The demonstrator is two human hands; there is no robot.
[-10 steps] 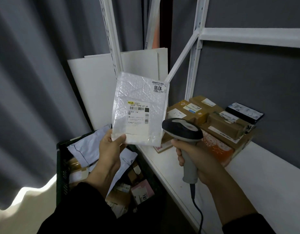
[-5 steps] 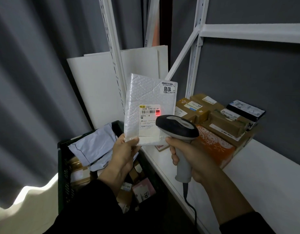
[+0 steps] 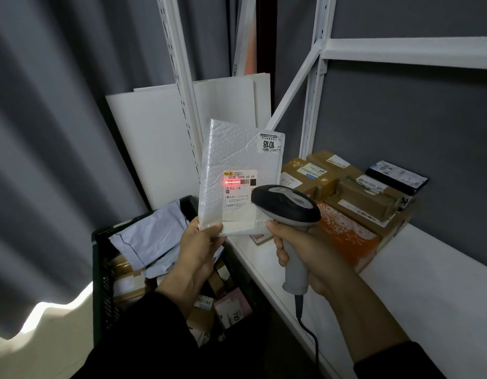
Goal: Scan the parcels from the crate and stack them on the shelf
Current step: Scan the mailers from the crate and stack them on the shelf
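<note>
Several boxes (image 3: 354, 192) crowd the shelf (image 3: 428, 283) behind the scanner (image 3: 286, 205) gripped by right fingers (image 3: 279, 248); left fingers (image 3: 213, 231) pinch the mailer (image 3: 236, 157).

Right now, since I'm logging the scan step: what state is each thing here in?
Bubble mailer: held upright, red scan line on its barcode label.
Scanner: beam on, aimed at the label.
Left hand: pinches the mailer's lower edge.
Right hand: grips the scanner handle.
Crate: open, parcels inside.
Shelf: bears stacked boxes.
</note>
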